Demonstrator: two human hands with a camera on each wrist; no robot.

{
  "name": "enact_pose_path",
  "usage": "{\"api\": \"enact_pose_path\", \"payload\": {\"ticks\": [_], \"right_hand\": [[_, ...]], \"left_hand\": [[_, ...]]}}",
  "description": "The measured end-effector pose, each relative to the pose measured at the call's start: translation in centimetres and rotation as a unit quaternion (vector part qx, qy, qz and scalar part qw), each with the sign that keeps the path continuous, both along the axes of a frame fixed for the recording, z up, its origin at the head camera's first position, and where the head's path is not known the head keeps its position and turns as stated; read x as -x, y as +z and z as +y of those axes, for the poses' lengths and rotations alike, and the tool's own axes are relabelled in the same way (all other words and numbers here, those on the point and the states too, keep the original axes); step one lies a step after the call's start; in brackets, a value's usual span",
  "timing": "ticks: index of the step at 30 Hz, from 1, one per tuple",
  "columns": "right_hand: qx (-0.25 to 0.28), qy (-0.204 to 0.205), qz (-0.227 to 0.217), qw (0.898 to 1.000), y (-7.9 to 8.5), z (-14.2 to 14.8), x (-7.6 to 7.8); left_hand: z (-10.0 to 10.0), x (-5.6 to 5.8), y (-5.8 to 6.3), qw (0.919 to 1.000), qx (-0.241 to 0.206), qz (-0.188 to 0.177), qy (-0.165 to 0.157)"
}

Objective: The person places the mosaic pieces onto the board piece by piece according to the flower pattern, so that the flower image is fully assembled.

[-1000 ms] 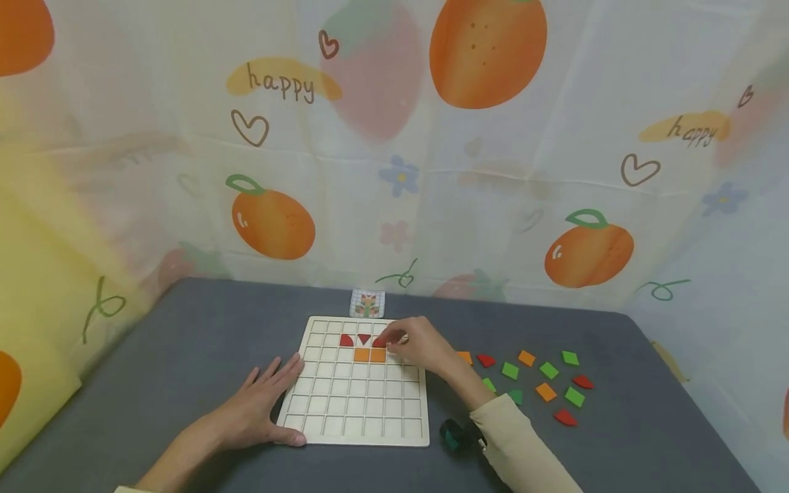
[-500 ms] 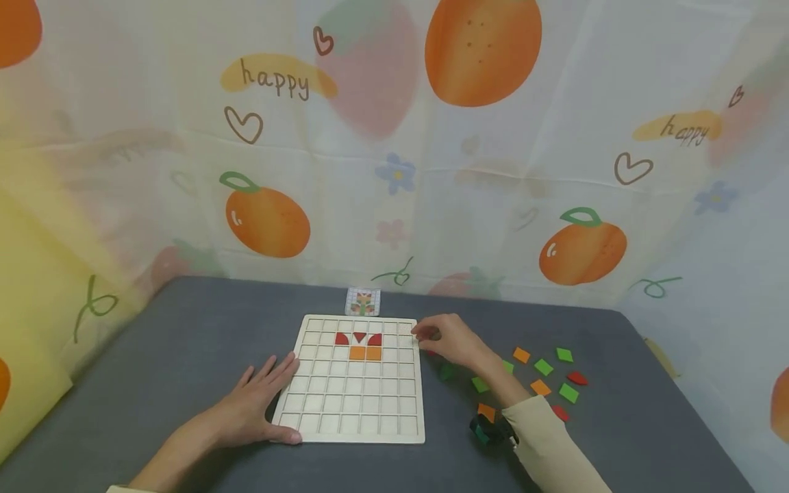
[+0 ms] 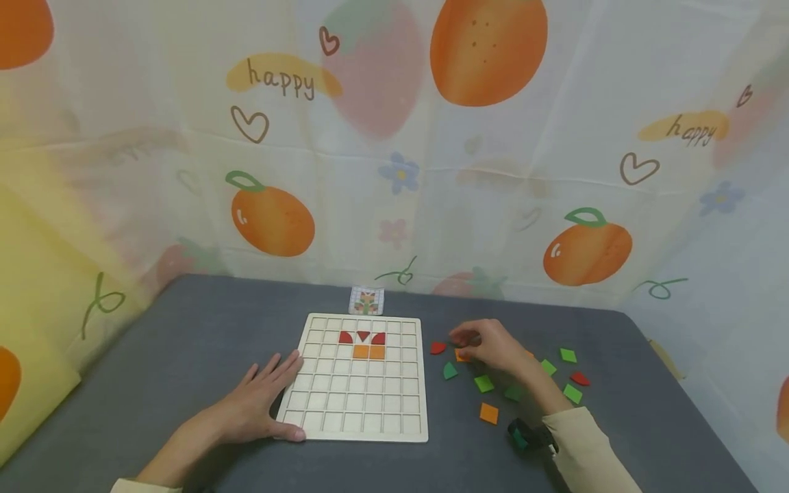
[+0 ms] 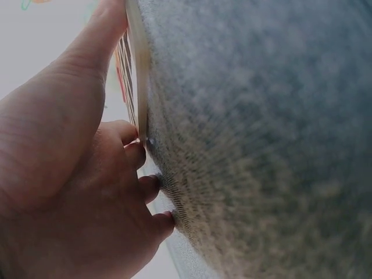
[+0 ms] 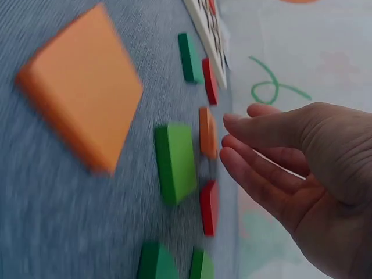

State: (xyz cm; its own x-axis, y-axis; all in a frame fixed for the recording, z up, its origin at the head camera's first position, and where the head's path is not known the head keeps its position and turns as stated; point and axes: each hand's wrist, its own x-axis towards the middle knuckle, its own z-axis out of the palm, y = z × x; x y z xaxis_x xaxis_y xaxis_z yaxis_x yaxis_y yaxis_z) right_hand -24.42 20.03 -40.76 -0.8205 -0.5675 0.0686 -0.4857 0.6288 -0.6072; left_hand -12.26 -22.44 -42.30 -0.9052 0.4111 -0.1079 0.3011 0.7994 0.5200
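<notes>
Left hand (image 3: 249,407) spread wide, fingers and thumb against the left edge of the grid board (image 3: 354,400), board mid-tabletop (image 3: 234,318), right hand (image 3: 493,346) hovering, fingers softly bent, thumb parted from them, right by an orange tile (image 5: 207,132), towards the tabletop's right side

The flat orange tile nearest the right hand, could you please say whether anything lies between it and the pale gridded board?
Yes: one curved red tile lies between the orange tile and the board.

Orange tile (image 3: 459,357) — partly behind right hand (image 3: 490,344)
</notes>
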Motion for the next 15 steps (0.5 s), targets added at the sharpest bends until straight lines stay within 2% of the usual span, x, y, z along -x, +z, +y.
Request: {"api": "enact_pose_path", "payload": {"ticks": [8, 15], "right_hand": [[-0.023, 0.005, 0.002, 1.0, 0.0, 1.2, -0.1], [-0.027, 0.017, -0.007, 0.999, 0.1, 1.4, -0.4]], "left_hand": [[0.1, 0.0, 0.0, 1.0, 0.004, 0.003, 0.004], [0.1, 0.1, 0.0, 0.9999, -0.006, -0.013, 0.003]]}}
